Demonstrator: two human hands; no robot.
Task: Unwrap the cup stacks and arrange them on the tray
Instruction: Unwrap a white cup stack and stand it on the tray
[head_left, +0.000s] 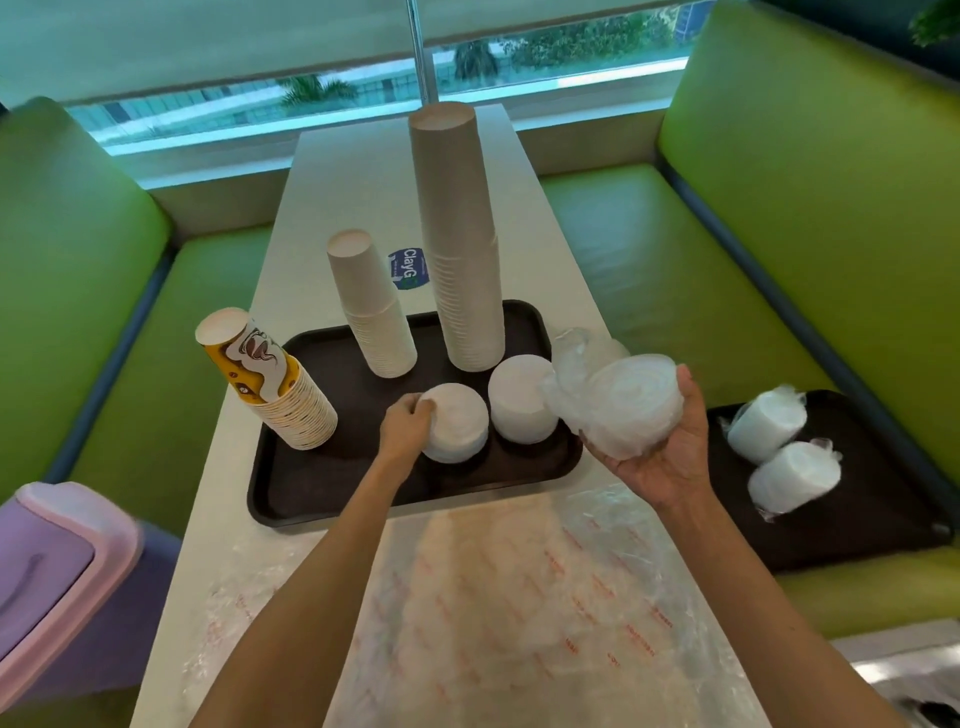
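A dark tray (311, 483) lies on the white table. On it stand a tall white cup stack (460, 244), a shorter white stack (371, 306), a leaning yellow printed stack (270, 379) and two short white stacks. My left hand (405, 426) grips the left side of the nearer short stack (460, 431). The other short stack (519, 400) stands just right of it. My right hand (670, 457) holds a plastic-wrapped stack (618, 410) above the tray's right edge, its wrap bunched loose on the left.
A second dark tray (857, 525) on the green bench at right carries two wrapped stacks (779, 452). Crumpled clear plastic with red print (519, 597) covers the near table. A purple bin with a pink lid (57, 561) stands at lower left. Green benches flank the table.
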